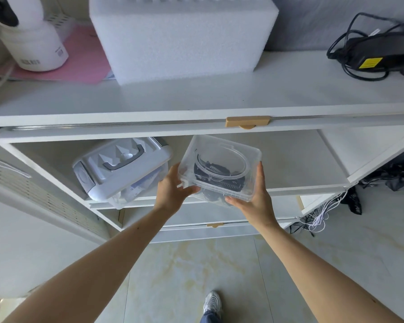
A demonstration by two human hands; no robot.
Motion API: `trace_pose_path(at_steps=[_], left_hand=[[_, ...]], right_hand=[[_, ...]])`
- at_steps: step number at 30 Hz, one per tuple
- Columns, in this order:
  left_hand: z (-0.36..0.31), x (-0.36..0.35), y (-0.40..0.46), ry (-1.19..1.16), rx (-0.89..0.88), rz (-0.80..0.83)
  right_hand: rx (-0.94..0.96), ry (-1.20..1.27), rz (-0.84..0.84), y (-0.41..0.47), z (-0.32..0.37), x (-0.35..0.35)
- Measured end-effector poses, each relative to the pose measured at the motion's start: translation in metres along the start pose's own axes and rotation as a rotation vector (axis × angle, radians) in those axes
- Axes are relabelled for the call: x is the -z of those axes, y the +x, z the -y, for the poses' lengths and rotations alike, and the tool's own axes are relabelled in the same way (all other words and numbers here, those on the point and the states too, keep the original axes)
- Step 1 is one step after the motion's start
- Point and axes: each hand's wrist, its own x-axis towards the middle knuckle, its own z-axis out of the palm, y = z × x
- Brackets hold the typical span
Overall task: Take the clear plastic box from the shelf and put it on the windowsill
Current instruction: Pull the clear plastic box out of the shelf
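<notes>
The clear plastic box (222, 159) has a see-through lid with an oval flap and dark parts inside. It is tilted and sits at the front of the open white shelf (296, 169), partly past its edge. My left hand (173, 190) grips its lower left corner. On the box's right side my right hand (254, 197) holds the wall, with fingers under the bottom edge. The windowsill is out of view.
A white-lidded storage box with a grey handle (119, 166) stands tilted just left of the clear box. On the cabinet top are a white foam block (182, 36), a white camera device (30, 36) on pink paper, and a black power adapter with cables (373, 50). Cables lie on the floor at right.
</notes>
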Motion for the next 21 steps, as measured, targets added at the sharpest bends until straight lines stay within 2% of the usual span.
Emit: trace_pose_path(at_steps=[5, 10, 21], left_hand=[[-0.008, 0.017, -0.04, -0.018, -0.036, -0.114], [-0.013, 0.043, -0.082, -0.04, -0.025, -0.246], [-0.007, 0.105, -0.132, -0.13, 0.015, -0.509]], right_hand=[[-0.011, 0.087, 0.017, -0.023, 0.012, 0.004], [0.056, 0.164, 0.051, -0.044, 0.034, -0.002], [0.18, 0.221, 0.22, -0.048, 0.105, -0.04]])
